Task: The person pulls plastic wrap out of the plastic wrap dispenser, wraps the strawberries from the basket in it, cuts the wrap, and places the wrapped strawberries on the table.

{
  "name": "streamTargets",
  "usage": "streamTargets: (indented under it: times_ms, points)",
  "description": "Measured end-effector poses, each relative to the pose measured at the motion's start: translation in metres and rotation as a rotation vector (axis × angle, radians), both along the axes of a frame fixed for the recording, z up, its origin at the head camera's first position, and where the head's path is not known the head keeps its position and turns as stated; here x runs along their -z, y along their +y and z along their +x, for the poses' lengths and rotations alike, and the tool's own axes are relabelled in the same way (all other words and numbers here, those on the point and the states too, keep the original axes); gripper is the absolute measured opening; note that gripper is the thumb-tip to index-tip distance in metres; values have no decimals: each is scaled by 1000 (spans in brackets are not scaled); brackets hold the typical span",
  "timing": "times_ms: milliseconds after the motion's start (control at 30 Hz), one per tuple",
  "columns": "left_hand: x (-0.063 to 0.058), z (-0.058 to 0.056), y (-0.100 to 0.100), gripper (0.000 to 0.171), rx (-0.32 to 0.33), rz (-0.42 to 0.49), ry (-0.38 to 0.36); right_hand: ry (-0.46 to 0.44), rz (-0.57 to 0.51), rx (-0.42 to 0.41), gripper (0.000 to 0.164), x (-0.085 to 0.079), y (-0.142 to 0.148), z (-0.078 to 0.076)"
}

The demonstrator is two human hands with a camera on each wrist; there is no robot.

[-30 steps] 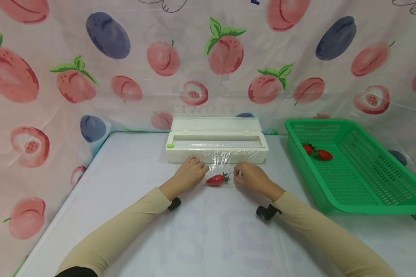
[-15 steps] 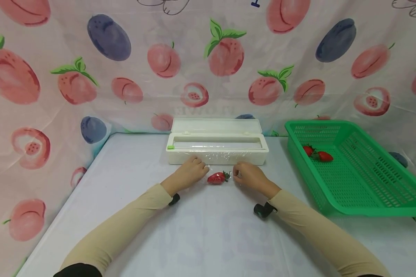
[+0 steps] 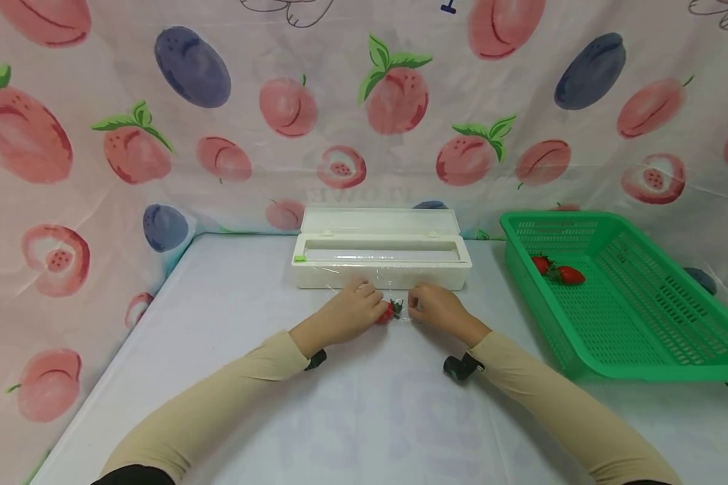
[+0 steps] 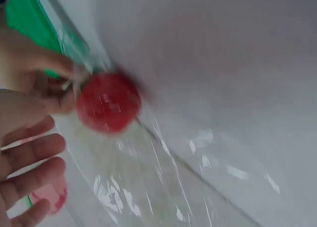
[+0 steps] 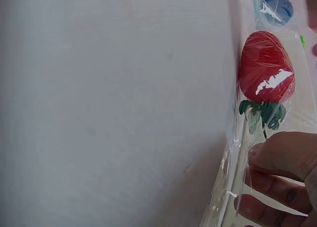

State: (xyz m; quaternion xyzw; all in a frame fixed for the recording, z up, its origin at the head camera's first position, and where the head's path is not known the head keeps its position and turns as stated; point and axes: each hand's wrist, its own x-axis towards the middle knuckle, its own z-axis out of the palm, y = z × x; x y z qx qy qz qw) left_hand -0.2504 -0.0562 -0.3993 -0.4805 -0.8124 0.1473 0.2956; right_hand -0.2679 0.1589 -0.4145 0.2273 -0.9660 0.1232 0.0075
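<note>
A red strawberry (image 3: 387,314) with green leaves lies under clear cling film (image 4: 157,177), in front of a white film dispenser (image 3: 303,277). My right hand (image 3: 441,311) is beside the leafy end; in the right wrist view its thumb and fingers (image 5: 285,155) pinch the film there. My left hand (image 3: 347,314) is over the strawberry's left end and hides part of it in the head view. Seen from the left wrist, the left fingers (image 4: 37,180) are spread and loosely bent, with nothing between them. The film stretches over the strawberry (image 5: 267,63) with bright creases.
The dispenser's lid (image 3: 379,220) stands raised at the back, and film runs down its front. A green basket (image 3: 649,370) on the right holds two strawberries (image 3: 568,275). A fruit-print cloth (image 3: 340,81) hangs behind the white table (image 3: 249,289).
The film has come down over the strawberry. My left hand has left the film's left side and moved right, over the strawberry. The right hand stays almost in place.
</note>
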Motion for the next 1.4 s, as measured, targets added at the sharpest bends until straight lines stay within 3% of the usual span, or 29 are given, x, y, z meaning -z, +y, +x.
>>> streamTargets:
  times_ms: [67,167,367,533,733,867,1200,1400]
  points:
    - [4,4,6,12,-3,-18,2,4,-5,-5,6,0,0,0]
    - [9,7,10,16,-60,-48,-20,6,-15,-10,6,0,1,0]
    - [12,2,8,26,-115,-80,-97,14,-105,13,3,-2,5,1]
    - [12,-1,3,29,-106,-72,-153,32,-236,-89,14,-6,0,2]
    - [15,-1,0,25,-25,-16,-121,20,-231,-219,25,-2,-11,-1]
    - [16,0,0,27,-8,-8,-103,-9,-211,-257,27,3,-18,-3]
    - [16,5,4,24,-122,6,-47,-146,-328,-226,18,1,-18,-1]
    - [17,4,7,27,-129,28,20,-182,-389,-189,19,-2,-16,4]
